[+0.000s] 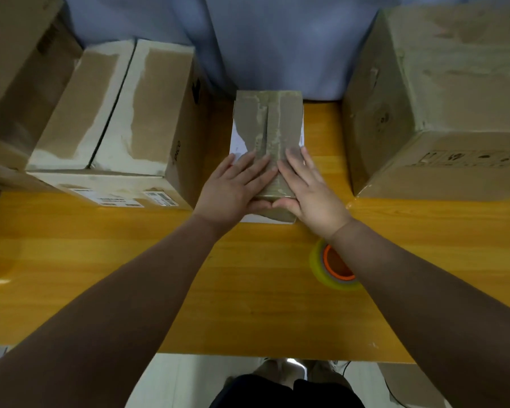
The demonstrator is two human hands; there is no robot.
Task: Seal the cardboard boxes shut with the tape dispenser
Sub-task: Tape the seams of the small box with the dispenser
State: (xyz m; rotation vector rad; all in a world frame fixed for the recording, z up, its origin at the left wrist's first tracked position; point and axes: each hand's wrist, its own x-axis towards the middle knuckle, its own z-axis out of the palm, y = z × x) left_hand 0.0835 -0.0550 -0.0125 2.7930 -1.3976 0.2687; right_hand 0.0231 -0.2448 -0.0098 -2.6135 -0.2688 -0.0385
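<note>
Both arms outstretched, left grip (233, 188) and right grip (305, 188) spread flat, pressing small box (267, 122)

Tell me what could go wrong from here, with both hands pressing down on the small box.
1. The tape roll sits right under the right forearm; drawing the right hand back may knock it across the table.
2. Tape on the small box looks wrinkled; the left hand and right hand pressing flat may fix creases in, leaving the seam poorly sealed.
</note>
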